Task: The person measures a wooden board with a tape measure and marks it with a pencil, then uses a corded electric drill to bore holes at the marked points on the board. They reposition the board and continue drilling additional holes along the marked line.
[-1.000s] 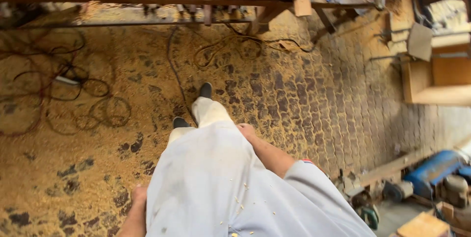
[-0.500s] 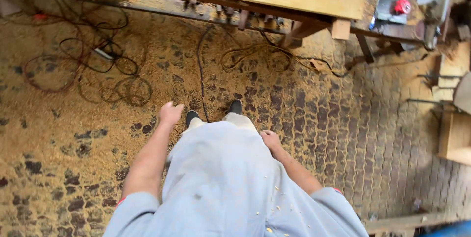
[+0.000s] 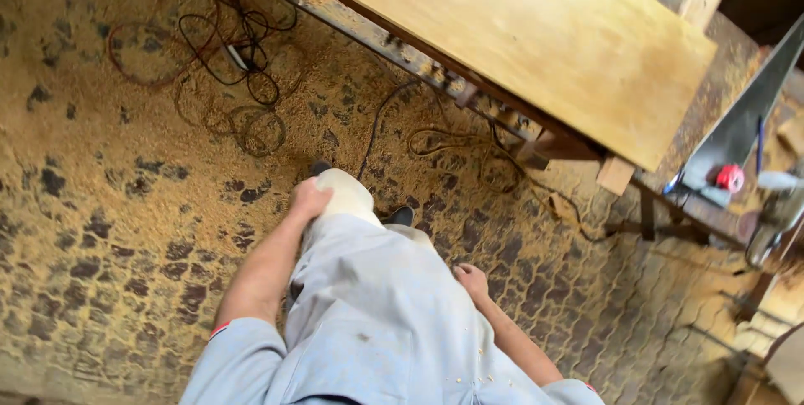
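1. A sawdust-covered paved floor (image 3: pixel 126 204) fills the view.
2. A plywood board (image 3: pixel 519 28) lies on a bench, well ahead of both hands.
3. Tangled cables (image 3: pixel 226 53) lie near it.
4. The left hand (image 3: pixel 310 200), loosely curled, rests against pale trousers (image 3: pixel 377 304).
5. The right hand (image 3: pixel 471 281) hangs beside them, empty, fingers curled.

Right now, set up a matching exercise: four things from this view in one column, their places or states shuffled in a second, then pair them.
Things:
1. left hand
2. right hand
3. plywood board
4. tangled cables

Places or states:
A. lies flat on the workbench, upper right
B. rests against the raised pale trouser knee
C. coiled on the sawdust-covered floor, upper left
D. hangs empty beside the right hip

Pairs: 1-B, 2-D, 3-A, 4-C
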